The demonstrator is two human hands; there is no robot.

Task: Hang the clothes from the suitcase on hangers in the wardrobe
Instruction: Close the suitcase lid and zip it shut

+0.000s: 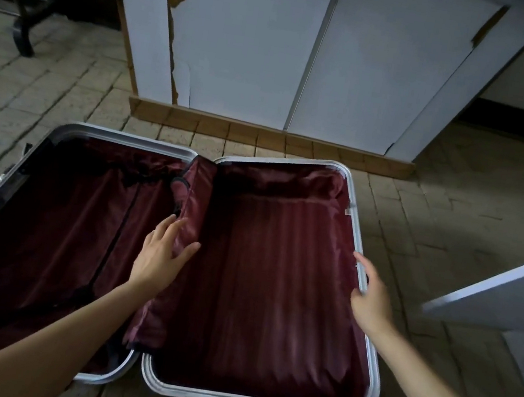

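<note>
Head view, looking down at an open suitcase [362,244] that lies flat on the tiled floor [453,227] and fills the lower half of the frame. Both halves show only dark red lining; no garment can be made out in either, and no hanger is in view. A loose divider flap [177,253] of the same red cloth stands folded along the hinge at centre. The wardrobe [243,42] stands at upper centre, its two white doors closed; a further white panel [494,294] juts in at the right edge, and whether it is another door cannot be told.

Judged from this layout, the unpacking appears finished or nearly so: the suitcase seems emptied, and what remains is probably a last check under the flap or the closing of the case. The hung clothes themselves are out of sight.

The left hand [161,251] reaches in from lower left, fingers spread and nearly straight, laid against the divider flap without clasping it. The right hand [371,296] reaches in from lower right and rests at the metal rim of the right half, fingers relaxed and extended, holding nothing.
</note>
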